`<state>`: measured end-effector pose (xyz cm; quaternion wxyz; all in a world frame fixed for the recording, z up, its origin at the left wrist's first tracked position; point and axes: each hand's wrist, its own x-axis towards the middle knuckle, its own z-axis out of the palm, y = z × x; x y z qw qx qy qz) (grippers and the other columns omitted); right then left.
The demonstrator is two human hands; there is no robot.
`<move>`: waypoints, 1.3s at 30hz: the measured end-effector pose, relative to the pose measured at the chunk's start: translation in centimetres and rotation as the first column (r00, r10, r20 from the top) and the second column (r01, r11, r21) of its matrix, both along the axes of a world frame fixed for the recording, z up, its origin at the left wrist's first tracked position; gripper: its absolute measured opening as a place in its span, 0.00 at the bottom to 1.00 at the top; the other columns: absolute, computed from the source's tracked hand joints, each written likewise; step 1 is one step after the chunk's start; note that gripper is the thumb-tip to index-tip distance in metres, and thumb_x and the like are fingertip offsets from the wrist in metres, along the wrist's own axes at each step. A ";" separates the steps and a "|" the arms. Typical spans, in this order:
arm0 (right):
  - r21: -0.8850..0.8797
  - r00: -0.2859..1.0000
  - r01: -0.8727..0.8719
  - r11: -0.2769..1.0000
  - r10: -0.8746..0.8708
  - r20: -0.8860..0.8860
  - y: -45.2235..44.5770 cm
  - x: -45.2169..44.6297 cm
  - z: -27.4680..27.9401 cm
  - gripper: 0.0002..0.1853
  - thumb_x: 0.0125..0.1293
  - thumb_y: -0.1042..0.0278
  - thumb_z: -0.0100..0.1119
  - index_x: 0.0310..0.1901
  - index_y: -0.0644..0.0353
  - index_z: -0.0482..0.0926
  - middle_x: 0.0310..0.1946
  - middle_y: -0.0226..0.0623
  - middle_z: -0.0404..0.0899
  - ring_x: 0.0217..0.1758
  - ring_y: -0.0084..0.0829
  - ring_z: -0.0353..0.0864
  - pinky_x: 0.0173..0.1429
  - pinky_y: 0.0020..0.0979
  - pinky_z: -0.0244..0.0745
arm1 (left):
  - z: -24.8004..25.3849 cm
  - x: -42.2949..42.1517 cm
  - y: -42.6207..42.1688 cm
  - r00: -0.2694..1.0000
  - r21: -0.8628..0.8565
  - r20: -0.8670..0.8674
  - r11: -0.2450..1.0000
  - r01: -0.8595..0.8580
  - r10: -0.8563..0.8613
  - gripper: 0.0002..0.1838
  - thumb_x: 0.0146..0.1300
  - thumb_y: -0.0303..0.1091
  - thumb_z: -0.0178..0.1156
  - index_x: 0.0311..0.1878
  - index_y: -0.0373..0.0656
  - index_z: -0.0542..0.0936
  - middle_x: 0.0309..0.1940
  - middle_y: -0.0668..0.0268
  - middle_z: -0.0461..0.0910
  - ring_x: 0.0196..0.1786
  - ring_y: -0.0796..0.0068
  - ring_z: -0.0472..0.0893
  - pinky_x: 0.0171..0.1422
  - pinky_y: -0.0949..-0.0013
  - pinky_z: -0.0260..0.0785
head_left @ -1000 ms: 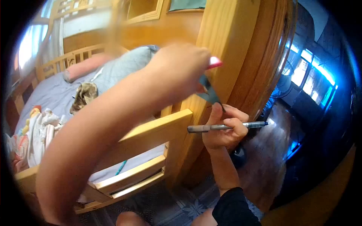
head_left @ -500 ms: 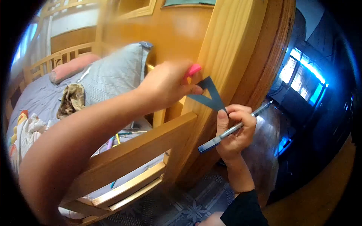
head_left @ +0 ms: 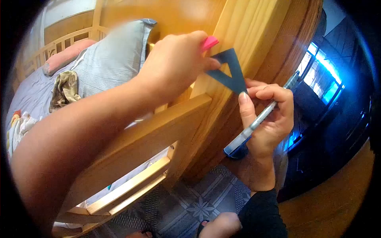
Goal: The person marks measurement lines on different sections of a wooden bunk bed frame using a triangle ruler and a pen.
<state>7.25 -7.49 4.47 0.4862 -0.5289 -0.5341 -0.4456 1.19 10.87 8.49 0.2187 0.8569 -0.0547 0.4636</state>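
Note:
My left hand (head_left: 178, 63) reaches across from the left, fingers curled closed round a small pink object (head_left: 209, 43) whose kind I cannot make out. Its thumb tip lies against the left corner of a dark blue-grey triangle ruler (head_left: 236, 66) with a triangular cut-out. My right hand (head_left: 270, 119) pinches the ruler's lower corner between thumb and fingers. Slanting through the same hand is a grey pen (head_left: 257, 121) with a blue lower end. Behind the ruler stands a pale wooden post (head_left: 234, 23).
A wooden bed rail (head_left: 147, 133) runs below my left forearm. On the bed lie a grey pillow (head_left: 115, 59), a pink bolster (head_left: 69, 55) and a camouflage cloth (head_left: 65, 89). Patterned floor (head_left: 202, 204) shows below; a bright window (head_left: 323, 75) stands at the right.
The view has shifted. Both hands and the ruler sit higher and farther right in view, the ruler has turned somewhat, and the pen stands steeper. Both hands keep their holds.

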 end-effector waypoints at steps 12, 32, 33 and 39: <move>0.033 0.998 -0.008 0.999 0.006 0.062 0.5 0.2 0.0 0.12 0.53 0.85 0.64 0.34 0.61 0.71 0.27 0.38 0.76 0.38 0.33 0.82 0.44 0.28 0.74 | 0.1 0.0 0.6 0.997 0.075 0.028 0.995 0.067 -0.070 0.17 0.55 0.38 0.70 0.39 0.36 0.77 0.22 0.53 0.74 0.25 0.62 0.70 0.33 0.64 0.67; 0.002 1.000 -0.005 1.000 0.005 -0.029 0.3 -0.1 0.0 0.13 0.53 0.86 0.63 0.35 0.61 0.70 0.34 0.43 0.79 0.34 0.25 0.77 0.43 0.23 0.71 | -0.1 0.2 0.4 0.997 0.036 0.053 0.998 0.055 -0.057 0.18 0.54 0.38 0.70 0.39 0.37 0.75 0.23 0.53 0.74 0.26 0.57 0.70 0.33 0.63 0.66; -0.008 1.000 0.011 1.000 -0.011 -0.008 0.2 -0.1 0.1 0.13 0.53 0.86 0.63 0.35 0.61 0.70 0.34 0.42 0.79 0.35 0.26 0.77 0.44 0.24 0.71 | -0.2 0.2 0.4 0.998 0.023 0.038 0.998 0.053 -0.054 0.18 0.54 0.37 0.71 0.39 0.37 0.75 0.23 0.53 0.74 0.26 0.57 0.69 0.33 0.63 0.66; -0.002 1.000 0.003 1.000 -0.003 0.010 0.3 0.1 0.0 0.13 0.53 0.86 0.63 0.35 0.61 0.70 0.32 0.40 0.78 0.37 0.29 0.80 0.46 0.27 0.73 | -0.4 0.2 0.5 0.995 0.010 0.041 0.996 0.088 -0.088 0.18 0.54 0.37 0.70 0.39 0.37 0.74 0.23 0.53 0.74 0.26 0.58 0.69 0.33 0.63 0.66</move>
